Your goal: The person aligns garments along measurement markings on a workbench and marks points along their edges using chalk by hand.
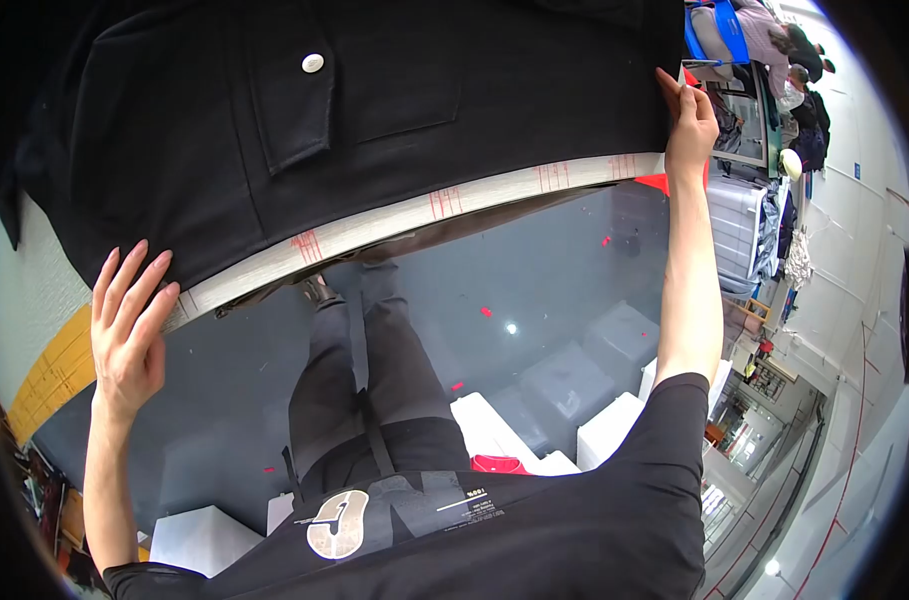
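Note:
A black jacket point(394, 70) lies spread on the work table, with a pocket flap point(292, 115) and a pale metal button point(313, 63) on it. Its lower edge runs close to the table's front edge. At the left corner, my left hand point(129, 335) rests flat with fingers stretched out, the fingertips on the cloth and the table edge. On the far right side, my right hand point(690, 130) pinches the jacket's edge between thumb and fingers.
Red marks dot the pale table edge point(444, 202). A yellow strip point(54, 365) lies at the left. White boxes point(609, 428) and red scraps point(486, 312) are on the grey floor. Other people point(764, 40) are at the upper right, near a stack of folded cloth point(749, 230).

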The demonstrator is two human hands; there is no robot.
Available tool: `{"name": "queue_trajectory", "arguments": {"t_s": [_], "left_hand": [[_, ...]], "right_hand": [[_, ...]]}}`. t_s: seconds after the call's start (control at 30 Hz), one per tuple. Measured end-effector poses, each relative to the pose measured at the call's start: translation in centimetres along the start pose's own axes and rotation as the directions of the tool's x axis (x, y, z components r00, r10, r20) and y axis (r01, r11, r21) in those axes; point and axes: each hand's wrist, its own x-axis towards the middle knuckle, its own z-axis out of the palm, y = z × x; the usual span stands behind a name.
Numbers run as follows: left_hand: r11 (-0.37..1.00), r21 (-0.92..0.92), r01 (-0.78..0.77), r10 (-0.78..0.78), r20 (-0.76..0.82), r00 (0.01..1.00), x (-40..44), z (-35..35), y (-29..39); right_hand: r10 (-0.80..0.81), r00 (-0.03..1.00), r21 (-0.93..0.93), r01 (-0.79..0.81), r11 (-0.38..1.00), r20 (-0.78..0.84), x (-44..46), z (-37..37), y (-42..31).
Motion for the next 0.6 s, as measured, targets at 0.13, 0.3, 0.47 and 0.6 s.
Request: {"name": "queue_trajectory", "arguments": {"t_s": [0.13, 0.3, 0.47, 0.6], "left_hand": [[1.0, -0.001, -0.004, 0.004, 0.002, 1.0, -0.7, 0.2, -0.6], [0.997, -0.066, -0.044, 0.041, -0.042, 0.998, 0.6, 0.1, -0.2], [0.999, -0.042, -0.027, 0.026, -0.034, 0.999, 1.1, -0.1, 0.4], [0.996, -0.084, -0.006, 0.001, -0.055, 0.998, 0.8, 0.2, 0.0]], "right_hand": [[0.126, 0.992, 0.163, -0.124, 0.979, 0.001, 0.0, -0.4, -1.4], [0.019, 0.928, 0.415, -0.184, 0.891, 0.371, 0.4, 0.2, -5.9], [-0.112, 0.722, 0.318, -0.156, 0.935, 0.682, -6.7, 13.6, -16.1], [-0.281, 0.527, 0.293, 0.062, 0.954, 0.802, -11.2, 21.8, -20.7]]}}
